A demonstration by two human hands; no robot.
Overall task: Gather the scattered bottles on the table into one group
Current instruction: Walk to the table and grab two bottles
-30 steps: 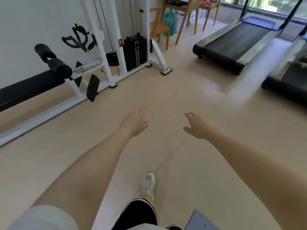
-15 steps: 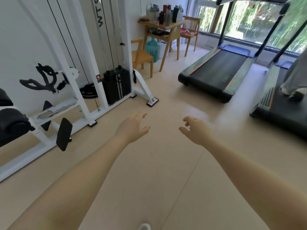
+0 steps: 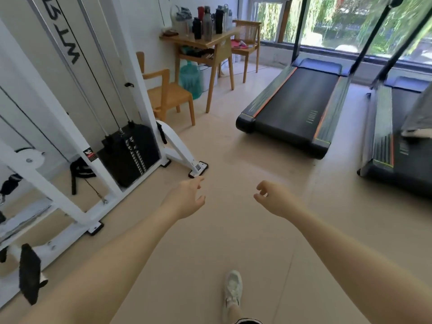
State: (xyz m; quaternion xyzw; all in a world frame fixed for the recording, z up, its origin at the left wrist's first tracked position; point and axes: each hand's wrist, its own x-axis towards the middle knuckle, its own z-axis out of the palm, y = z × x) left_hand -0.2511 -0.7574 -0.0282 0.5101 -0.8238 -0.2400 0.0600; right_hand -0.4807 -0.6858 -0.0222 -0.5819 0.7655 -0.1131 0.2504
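Several bottles (image 3: 207, 22), black, grey, red and clear, stand on a small wooden table (image 3: 205, 42) at the far end of the room, near the top centre. My left hand (image 3: 187, 198) and my right hand (image 3: 272, 198) reach out in front of me over the floor, far short of the table. Both hands hold nothing; the left's fingers are spread, the right's are loosely curled.
A white cable weight machine (image 3: 121, 146) stands on the left. A wooden chair (image 3: 168, 97) sits before the table, another chair (image 3: 247, 36) behind it. Two treadmills (image 3: 294, 106) (image 3: 397, 141) lie on the right. My white shoe (image 3: 232, 291) steps on the beige floor.
The view has lifted and moved closer to the table, which now shows fully with its bottles. Both hands stay held out and hold nothing; my right fingers have curled a little.
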